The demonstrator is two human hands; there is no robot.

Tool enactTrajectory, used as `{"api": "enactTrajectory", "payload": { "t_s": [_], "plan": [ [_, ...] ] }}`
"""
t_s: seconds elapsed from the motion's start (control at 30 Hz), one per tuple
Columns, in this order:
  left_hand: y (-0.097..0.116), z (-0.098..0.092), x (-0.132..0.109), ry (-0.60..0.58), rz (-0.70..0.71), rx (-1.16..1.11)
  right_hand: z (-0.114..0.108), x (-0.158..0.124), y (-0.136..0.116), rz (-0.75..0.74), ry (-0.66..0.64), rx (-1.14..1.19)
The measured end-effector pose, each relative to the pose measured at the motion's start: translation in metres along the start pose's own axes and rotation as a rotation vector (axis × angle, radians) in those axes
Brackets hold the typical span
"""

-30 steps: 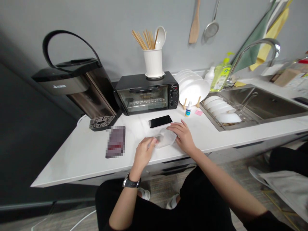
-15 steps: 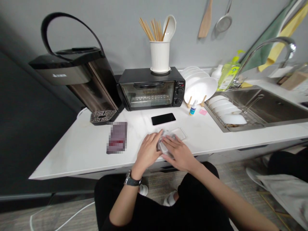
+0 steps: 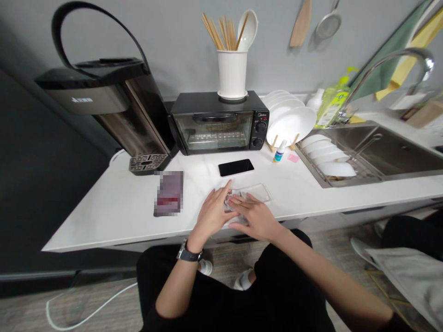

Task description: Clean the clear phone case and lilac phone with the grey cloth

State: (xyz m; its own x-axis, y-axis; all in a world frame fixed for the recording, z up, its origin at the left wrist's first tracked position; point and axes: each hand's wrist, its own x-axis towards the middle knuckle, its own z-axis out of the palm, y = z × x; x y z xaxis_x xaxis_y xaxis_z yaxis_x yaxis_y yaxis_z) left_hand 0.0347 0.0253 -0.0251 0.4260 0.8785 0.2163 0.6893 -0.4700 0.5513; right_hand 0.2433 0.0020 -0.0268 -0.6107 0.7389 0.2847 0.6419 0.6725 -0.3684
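Observation:
A clear phone case (image 3: 261,190) lies on the counter, its near left part hidden under my hands. My left hand (image 3: 213,211) rests at the left side of the case, fingers stretched out and thumb spread apart. My right hand (image 3: 254,216) lies over the case with its fingers extended and slightly spread. Beneath the right fingers shows a pale, crumpled cloth or wipe (image 3: 229,203), mostly covered. Just beyond the hands, a black-screened phone (image 3: 236,168) lies flat. A small spray bottle (image 3: 279,152) stands farther right beside a pink piece of cloth (image 3: 293,158).
A toaster oven (image 3: 218,131) backs the counter, topped by a white holder (image 3: 232,74) with chopsticks. The water dispenser (image 3: 131,110) and a blurred-out purple item (image 3: 169,193) are left. Plates (image 3: 292,124) and a sink (image 3: 411,157) are right. Another person's leg (image 3: 413,242) shows lower right.
My right fingers have shifted slightly over the case and spread a little, and more of the case's far edge shows. The whole view has tilted slightly.

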Motion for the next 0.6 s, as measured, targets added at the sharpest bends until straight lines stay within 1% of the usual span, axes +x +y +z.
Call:
{"api": "enactTrajectory", "payload": {
  "t_s": [0.07, 0.17, 0.23, 0.3, 0.37, 0.43, 0.5, 0.53, 0.6],
  "plan": [
    [-0.001, 0.000, -0.001, 0.011, -0.001, 0.006, -0.011, -0.005, 0.011, 0.047, 0.001, -0.063],
    [-0.002, 0.001, -0.001, 0.030, 0.007, 0.014, -0.037, -0.026, 0.034, 0.168, 0.068, -0.209],
    [-0.002, 0.002, 0.001, 0.035, 0.017, 0.018, -0.045, -0.035, 0.036, 0.177, 0.069, -0.221],
    [-0.002, 0.003, 0.003, 0.031, 0.021, 0.013, -0.040, -0.033, 0.025, 0.101, 0.024, -0.124],
    [-0.003, 0.002, 0.004, 0.023, 0.019, -0.002, -0.026, -0.020, 0.012, 0.009, -0.022, 0.011],
    [-0.005, 0.001, 0.005, 0.015, 0.017, -0.013, -0.015, -0.003, 0.005, -0.042, -0.043, 0.073],
    [-0.006, -0.001, 0.004, 0.012, 0.019, -0.017, -0.013, 0.007, 0.011, -0.055, -0.053, 0.056],
    [-0.006, -0.002, 0.004, 0.014, 0.020, -0.015, -0.017, 0.007, 0.017, -0.053, -0.057, 0.031],
    [-0.006, -0.002, 0.003, 0.021, 0.021, -0.006, -0.030, -0.002, 0.034, -0.025, -0.048, -0.033]
  ]
}}
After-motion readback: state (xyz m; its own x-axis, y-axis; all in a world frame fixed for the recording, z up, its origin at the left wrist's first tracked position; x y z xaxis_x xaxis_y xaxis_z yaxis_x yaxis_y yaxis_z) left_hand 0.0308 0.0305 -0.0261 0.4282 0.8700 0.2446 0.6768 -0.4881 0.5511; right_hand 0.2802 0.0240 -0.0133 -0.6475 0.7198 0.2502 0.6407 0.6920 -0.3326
